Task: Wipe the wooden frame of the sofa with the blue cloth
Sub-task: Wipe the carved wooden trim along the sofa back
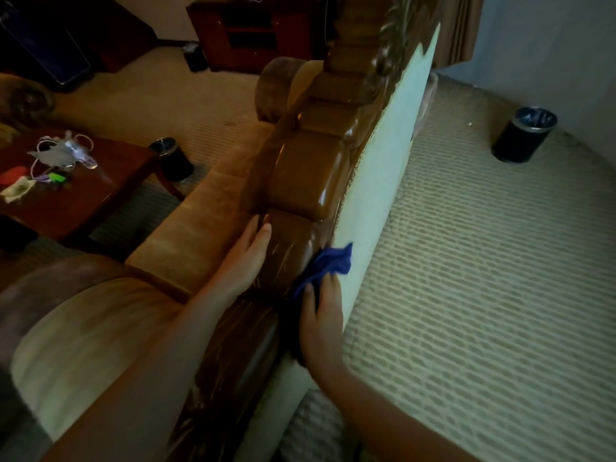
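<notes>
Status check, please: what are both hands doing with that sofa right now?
Left hand flat on wooden frame. Right hand grips blue cloth against frame's rear edge. Nothing in the way.

1. Two hands are showing: the left hand [248, 258] and the right hand [321, 320].
2. One blue cloth [328, 266] is showing.
3. One sofa is showing, with one carved wooden frame [300, 175] running along its back.
4. Two dark waste bins are standing on the carpet: one bin [524, 135] behind the sofa, another bin [173, 158] by the table.
5. One low wooden table [110, 181] is showing, carrying a small clutter too blurred to count.
6. One dark wooden cabinet [253, 31] is standing at the far wall.
</notes>
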### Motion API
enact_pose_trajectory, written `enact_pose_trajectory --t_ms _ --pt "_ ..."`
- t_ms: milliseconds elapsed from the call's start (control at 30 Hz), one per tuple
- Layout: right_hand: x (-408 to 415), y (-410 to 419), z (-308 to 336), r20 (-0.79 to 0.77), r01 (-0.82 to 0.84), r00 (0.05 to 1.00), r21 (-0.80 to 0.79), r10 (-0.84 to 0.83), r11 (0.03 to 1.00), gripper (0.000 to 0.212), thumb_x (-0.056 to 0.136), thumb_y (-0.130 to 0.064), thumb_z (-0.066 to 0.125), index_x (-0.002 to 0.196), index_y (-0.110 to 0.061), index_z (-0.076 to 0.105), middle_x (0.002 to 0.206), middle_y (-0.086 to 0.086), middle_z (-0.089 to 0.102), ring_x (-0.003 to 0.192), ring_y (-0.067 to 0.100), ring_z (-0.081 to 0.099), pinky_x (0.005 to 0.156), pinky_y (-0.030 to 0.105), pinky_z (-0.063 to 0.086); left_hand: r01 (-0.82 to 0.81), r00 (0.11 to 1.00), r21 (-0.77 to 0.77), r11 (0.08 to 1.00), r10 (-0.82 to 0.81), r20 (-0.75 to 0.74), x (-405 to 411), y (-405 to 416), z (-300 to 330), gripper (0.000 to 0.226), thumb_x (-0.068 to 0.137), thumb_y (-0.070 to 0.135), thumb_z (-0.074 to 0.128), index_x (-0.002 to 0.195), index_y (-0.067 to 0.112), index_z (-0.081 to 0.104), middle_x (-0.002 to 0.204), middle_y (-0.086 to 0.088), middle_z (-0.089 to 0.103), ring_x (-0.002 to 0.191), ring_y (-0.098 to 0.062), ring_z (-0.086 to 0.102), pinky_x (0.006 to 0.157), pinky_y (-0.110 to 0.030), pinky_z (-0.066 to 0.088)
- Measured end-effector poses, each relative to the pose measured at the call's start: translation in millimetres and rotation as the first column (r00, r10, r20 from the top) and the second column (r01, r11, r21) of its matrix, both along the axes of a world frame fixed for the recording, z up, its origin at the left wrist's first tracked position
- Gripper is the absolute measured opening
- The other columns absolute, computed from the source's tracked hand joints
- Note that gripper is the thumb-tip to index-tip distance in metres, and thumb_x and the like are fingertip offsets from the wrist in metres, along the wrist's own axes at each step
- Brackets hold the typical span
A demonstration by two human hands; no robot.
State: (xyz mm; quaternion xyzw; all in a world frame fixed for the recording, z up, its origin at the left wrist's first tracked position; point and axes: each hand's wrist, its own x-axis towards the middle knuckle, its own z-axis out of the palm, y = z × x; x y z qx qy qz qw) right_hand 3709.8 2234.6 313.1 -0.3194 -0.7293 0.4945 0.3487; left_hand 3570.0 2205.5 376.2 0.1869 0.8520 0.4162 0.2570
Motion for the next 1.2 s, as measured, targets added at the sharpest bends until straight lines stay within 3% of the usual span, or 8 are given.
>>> enact_pose_trajectory --t_ms 267,467,533,633,800,900,1067,1200 --pt "-56.3 81.4 33.3 0.029 0.221 0.975 -0.189 -0.220 0.957 0.018 0.098 -0.014 0.036 0.096 -0.008 0.053 0.091 0.003 0.056 0.081 0.012 0.050 0.077 0.027 0.035 0.037 0.998 0.053 0.998 -0.040 0.054 13.6 -8.6 5.3 0.056 0.099 0.049 0.028 0.150 0.034 0.011 0.155 0.005 0.021 0.139 -0.016 0.025 0.098 -0.026 0.022" --pt "-4.7 -34.0 14.3 0.038 -0.051 0.998 0.139 0.046 0.989 0.032 0.087 -0.019 0.041 0.109 -0.005 0.060 0.114 0.008 0.058 0.109 0.019 0.052 0.098 0.037 0.043 -0.008 0.995 0.130 0.992 -0.005 0.104 3.6 -11.0 -4.7 0.054 0.099 0.048 0.027 0.149 0.027 0.025 0.151 0.004 0.032 0.139 -0.016 0.030 0.114 -0.033 0.022" --pt "-25.8 -6.4 24.3 0.097 -0.104 0.993 0.395 0.071 0.913 0.038 0.080 -0.011 0.045 0.112 -0.002 0.063 0.126 0.014 0.058 0.124 0.028 0.048 0.108 0.041 0.035 -0.081 0.984 0.216 0.973 0.043 0.173 -1.2 -11.7 -8.9 0.051 0.098 0.045 0.033 0.141 0.019 0.042 0.134 0.002 0.050 0.128 -0.019 0.045 0.112 -0.036 0.031" --pt "-64.4 55.6 53.8 0.124 -0.002 0.987 0.636 -0.100 0.772 0.035 0.078 -0.005 0.047 0.106 -0.002 0.068 0.124 0.012 0.062 0.121 0.034 0.051 0.100 0.046 0.040 -0.127 0.970 0.219 0.967 0.075 0.229 -10.3 -13.4 -19.9 0.077 0.075 0.076 0.038 0.139 0.034 0.042 0.139 0.004 0.050 0.127 -0.014 0.047 0.110 -0.042 0.034" --pt "-44.5 56.5 36.6 0.008 0.078 0.994 0.637 -0.108 0.767 0.032 0.083 0.000 0.044 0.102 0.002 0.069 0.110 0.014 0.067 0.117 0.033 0.054 0.103 0.040 0.039 -0.205 0.935 0.250 0.946 0.115 0.334 -25.4 -16.4 -44.6 0.102 0.051 0.096 0.040 0.138 0.042 0.040 0.142 0.008 0.047 0.127 -0.012 0.047 0.109 -0.044 0.035" --pt "-27.6 27.5 18.6 0.042 0.024 0.997 0.644 -0.066 0.765 0.033 0.079 -0.003 0.043 0.098 0.001 0.070 0.109 0.014 0.068 0.117 0.030 0.052 0.103 0.040 0.036 -0.217 0.934 0.309 0.926 0.105 0.342 -13.1 -16.5 -24.5 0.080 0.078 0.079 0.036 0.143 0.031 0.038 0.145 0.005 0.042 0.130 -0.013 0.043 0.112 -0.041 0.032" --pt "-70.9 25.3 41.9 0.371 -0.388 0.920 0.813 0.126 0.434 0.030 0.083 -0.015 0.044 0.090 -0.014 0.073 0.106 0.002 0.069 0.121 0.025 0.053 0.110 0.046 0.026 -0.288 0.927 0.403 0.869 0.147 0.345 -6.2 -17.3 -13.8 0.064 0.090 0.056 0.036 0.144 0.023 0.037 0.147 -0.001 0.041 0.131 -0.012 0.041 0.113 -0.036 0.030" --pt "-113.4 60.9 85.7 0.549 -0.475 0.834 0.762 -0.050 0.440 0.028 0.092 -0.016 0.046 0.107 -0.018 0.069 0.122 -0.002 0.063 0.133 0.024 0.038 0.113 0.052 0.012 -0.378 0.865 0.426 0.822 0.149 0.480 -2.5 -21.9 1.2 0.042 0.101 0.041 0.028 0.126 0.020 0.054 0.116 -0.004 0.062 0.100 -0.011 0.060 0.084 -0.026 0.048"
